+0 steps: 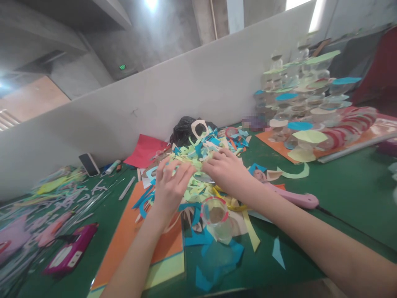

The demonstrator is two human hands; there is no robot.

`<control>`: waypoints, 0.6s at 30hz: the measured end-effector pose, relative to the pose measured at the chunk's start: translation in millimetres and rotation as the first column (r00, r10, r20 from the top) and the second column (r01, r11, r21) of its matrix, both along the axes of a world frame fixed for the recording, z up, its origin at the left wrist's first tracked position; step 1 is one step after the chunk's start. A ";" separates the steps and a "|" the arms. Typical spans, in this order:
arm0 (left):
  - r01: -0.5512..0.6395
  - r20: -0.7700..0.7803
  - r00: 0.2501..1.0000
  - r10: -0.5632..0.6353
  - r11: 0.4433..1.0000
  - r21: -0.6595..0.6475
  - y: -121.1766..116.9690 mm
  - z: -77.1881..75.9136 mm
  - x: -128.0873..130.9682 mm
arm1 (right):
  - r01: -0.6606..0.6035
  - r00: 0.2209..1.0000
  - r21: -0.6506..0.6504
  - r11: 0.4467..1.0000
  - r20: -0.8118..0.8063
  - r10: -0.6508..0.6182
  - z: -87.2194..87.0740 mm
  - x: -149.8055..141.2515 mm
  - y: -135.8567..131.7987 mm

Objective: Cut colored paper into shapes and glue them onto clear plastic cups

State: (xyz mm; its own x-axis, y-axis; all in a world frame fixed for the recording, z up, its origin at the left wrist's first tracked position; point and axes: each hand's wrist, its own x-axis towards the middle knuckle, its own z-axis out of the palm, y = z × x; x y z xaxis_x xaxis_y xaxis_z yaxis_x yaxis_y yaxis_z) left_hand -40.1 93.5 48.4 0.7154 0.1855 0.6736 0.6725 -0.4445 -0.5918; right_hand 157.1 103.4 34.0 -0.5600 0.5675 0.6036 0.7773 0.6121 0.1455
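Observation:
Both my hands lie on a heap of coloured paper scraps [203, 151] in the middle of the green table [347, 194]. My left hand [170, 184] rests with fingers spread over yellow-green and blue strips. My right hand [226, 169] presses on the heap from the right, fingers curled down into the scraps. A clear plastic cup with a red rim [217, 217] lies on its side just in front of my hands. Whether either hand holds a scrap is hidden.
Orange and yellow sheets [130, 236] lie under the heap at the left. A stack of clear cups capped with paper discs [304, 107] stands at the back right. A pink tool [294, 198], a magenta device [70, 252], a phone [89, 164] and a black bag [186, 128] are nearby. A white partition [155, 99] runs behind.

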 end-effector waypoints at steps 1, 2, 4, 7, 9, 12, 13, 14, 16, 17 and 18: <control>-0.010 0.020 1.000 0.010 1.000 -0.001 1.5 0.5 -2.7 | 0.010 1.000 0.001 1.000 0.005 -0.011 0.2 -0.6 0.5; -0.018 0.033 0.999 0.018 1.000 -0.001 3.1 1.1 -5.7 | 0.019 1.000 -0.004 1.000 0.011 -0.019 0.6 -1.0 0.8; -0.037 0.036 0.999 0.037 0.999 -0.002 6.2 3.2 -14.2 | 0.029 0.999 -0.025 0.999 0.026 -0.029 2.1 0.5 1.1; -0.104 0.096 0.990 0.104 0.995 -0.010 11.8 8.6 -36.9 | 0.079 0.995 -0.082 0.993 0.065 -0.073 4.8 11.8 2.2; -0.166 0.191 0.968 0.162 0.986 0.003 15.6 12.5 -54.8 | 0.158 0.985 -0.129 0.979 0.092 -0.147 6.1 23.5 3.8; -0.202 0.241 0.952 0.189 0.979 0.029 17.7 14.9 -66.6 | 0.238 0.969 -0.156 0.959 0.110 -0.223 6.3 34.9 5.4; -0.181 0.239 0.956 0.169 0.983 0.029 16.7 14.2 -63.4 | 0.234 0.969 -0.149 0.961 0.109 -0.219 5.6 35.0 5.1; -0.148 0.227 0.964 0.138 0.989 0.025 14.6 12.8 -56.7 | 0.219 0.973 -0.138 0.966 0.107 -0.205 4.4 33.0 4.2; -0.076 0.157 0.985 0.078 0.997 -0.018 8.6 8.5 -35.7 | 0.165 0.983 -0.109 0.980 0.103 -0.154 0.6 24.6 1.1; -0.051 0.099 0.994 0.055 0.998 -0.042 5.2 6.0 -23.9 | 0.132 0.988 -0.087 0.987 0.098 -0.123 -1.7 19.3 -0.8; -0.045 0.039 0.998 0.047 0.996 -0.071 2.2 3.6 -12.8 | 0.098 0.992 -0.061 0.993 0.092 -0.092 -4.0 14.3 -2.8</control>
State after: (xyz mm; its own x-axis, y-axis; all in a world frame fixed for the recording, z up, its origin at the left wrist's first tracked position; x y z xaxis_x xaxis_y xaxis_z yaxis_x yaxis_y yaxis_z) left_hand -52.9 95.7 52.0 0.6773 0.2652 0.6863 0.7161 -0.4517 -0.5321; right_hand 171.4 100.6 30.0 -0.5513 0.6573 0.5139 0.8181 0.5468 0.1783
